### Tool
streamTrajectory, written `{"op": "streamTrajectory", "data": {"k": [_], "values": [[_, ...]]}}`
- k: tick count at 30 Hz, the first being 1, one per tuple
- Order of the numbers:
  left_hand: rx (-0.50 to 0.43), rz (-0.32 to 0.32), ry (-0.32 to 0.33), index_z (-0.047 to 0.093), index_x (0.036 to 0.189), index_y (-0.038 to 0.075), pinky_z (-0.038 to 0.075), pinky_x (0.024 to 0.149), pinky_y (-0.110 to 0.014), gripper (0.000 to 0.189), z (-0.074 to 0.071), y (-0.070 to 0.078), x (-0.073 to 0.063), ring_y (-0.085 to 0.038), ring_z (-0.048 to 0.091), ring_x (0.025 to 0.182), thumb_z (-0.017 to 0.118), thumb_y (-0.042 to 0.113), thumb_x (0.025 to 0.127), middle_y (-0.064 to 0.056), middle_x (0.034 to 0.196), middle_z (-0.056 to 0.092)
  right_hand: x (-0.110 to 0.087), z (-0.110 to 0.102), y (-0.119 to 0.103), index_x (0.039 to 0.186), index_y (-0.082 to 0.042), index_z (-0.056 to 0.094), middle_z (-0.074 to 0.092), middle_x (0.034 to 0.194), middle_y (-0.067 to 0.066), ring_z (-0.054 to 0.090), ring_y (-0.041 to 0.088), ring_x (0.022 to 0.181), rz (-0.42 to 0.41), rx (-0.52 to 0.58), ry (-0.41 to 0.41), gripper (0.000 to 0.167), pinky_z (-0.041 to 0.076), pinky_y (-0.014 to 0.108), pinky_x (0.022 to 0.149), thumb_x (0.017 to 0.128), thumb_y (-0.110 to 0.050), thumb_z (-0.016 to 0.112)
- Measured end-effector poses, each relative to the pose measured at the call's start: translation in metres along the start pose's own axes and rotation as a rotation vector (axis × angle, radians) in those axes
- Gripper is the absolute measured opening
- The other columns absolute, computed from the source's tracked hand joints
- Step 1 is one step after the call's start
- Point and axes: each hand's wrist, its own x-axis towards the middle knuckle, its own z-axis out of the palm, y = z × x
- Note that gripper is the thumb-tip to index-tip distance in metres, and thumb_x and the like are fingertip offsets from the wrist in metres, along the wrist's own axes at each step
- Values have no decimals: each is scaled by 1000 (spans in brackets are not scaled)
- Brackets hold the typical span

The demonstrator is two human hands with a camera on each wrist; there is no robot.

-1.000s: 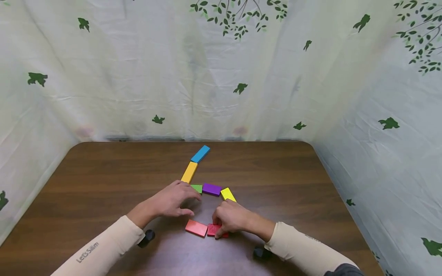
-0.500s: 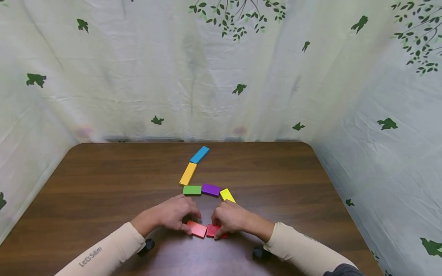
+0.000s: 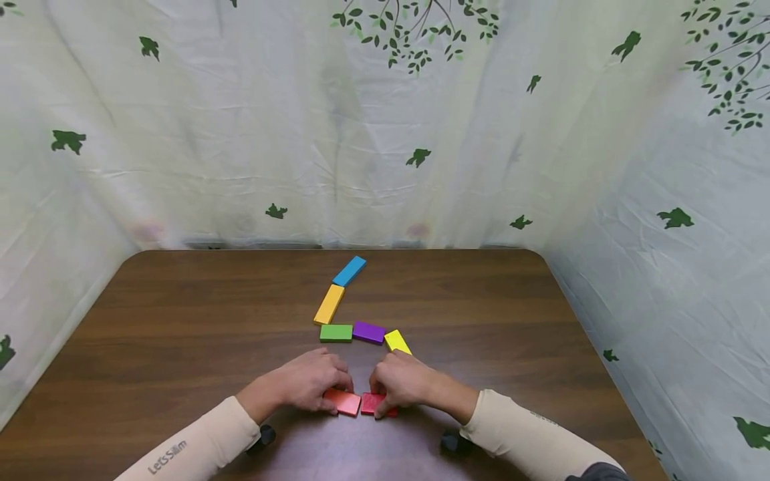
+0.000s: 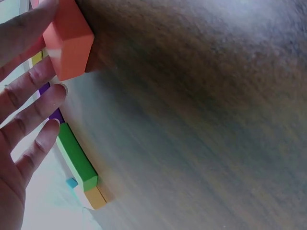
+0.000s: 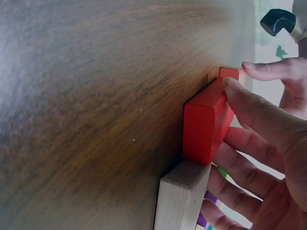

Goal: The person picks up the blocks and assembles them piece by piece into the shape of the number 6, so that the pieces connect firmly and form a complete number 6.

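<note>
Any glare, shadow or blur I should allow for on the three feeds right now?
Head: blocks easy to tell apart, a soft sheen on the table near the bottom edge; left wrist: glare on the table at upper right, dark shadow beside the coral block, wood grain soft; right wrist: pale glare at the left edge, red block edges fairly crisp.
</note>
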Motion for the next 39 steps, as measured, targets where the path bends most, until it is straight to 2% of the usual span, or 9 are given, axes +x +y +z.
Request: {"op": "streamTrajectory", "data": {"k": [3, 6, 12, 17, 27, 34, 39], "values": [[25, 26, 28, 71, 99, 20, 41, 72, -28, 26, 2, 0, -1, -4, 52, 82, 78, 35, 79, 12, 87, 59, 0, 0, 0, 70, -22, 69, 47, 56, -18, 43, 0, 56, 4, 1, -3, 29, 32, 16, 53, 70, -46, 84], [18, 18, 18, 71, 99, 20, 40, 72, -26, 26, 2, 0, -1, -3, 51, 81, 78, 36, 79, 13, 86, 58, -1, 1, 1, 70, -22, 69, 47, 56, -18, 43, 1, 56, 10, 6, -3, 29, 31, 16, 53, 70, -46, 84], [-51, 5, 7, 71, 97, 18, 44, 68, -21, 23, 2, -1, 1, 1, 50, 71, 79, 31, 80, 12, 85, 60, -1, 2, 1, 68, -22, 68, 46, 55, -18, 42, 0, 55, 0, 1, 16, 29, 31, 16, 52, 69, -47, 85], [-81, -2, 18, 71, 95, 16, 42, 62, -18, 21, 2, -2, 1, 2, 45, 65, 79, 27, 79, 11, 82, 59, 0, 1, 2, 69, -22, 69, 47, 55, -18, 43, 1, 55, 0, 12, 12, 29, 31, 16, 53, 70, -46, 85], [-90, -78, 4, 71, 99, 13, 39, 61, -19, 23, 1, -7, -6, -1, 43, 68, 77, 27, 82, 9, 83, 56, -1, 0, 1, 73, -20, 70, 49, 57, -16, 43, 2, 57, 39, 73, -35, 28, 33, 17, 54, 71, -44, 84], [-63, -132, 29, 72, 101, 13, 45, 67, -24, 24, -1, -13, -14, -2, 47, 72, 77, 26, 81, 9, 87, 59, -1, -1, 1, 74, -20, 71, 50, 57, -16, 44, 2, 57, 45, 62, -23, 28, 35, 17, 55, 70, -45, 84], [-51, -169, 45, 72, 101, 12, 45, 65, -24, 25, -1, -16, -19, -2, 45, 69, 78, 26, 81, 9, 83, 58, -2, -1, 0, 75, -20, 72, 49, 57, -15, 44, 3, 57, 50, 75, -28, 28, 34, 17, 55, 71, -44, 84]]}}
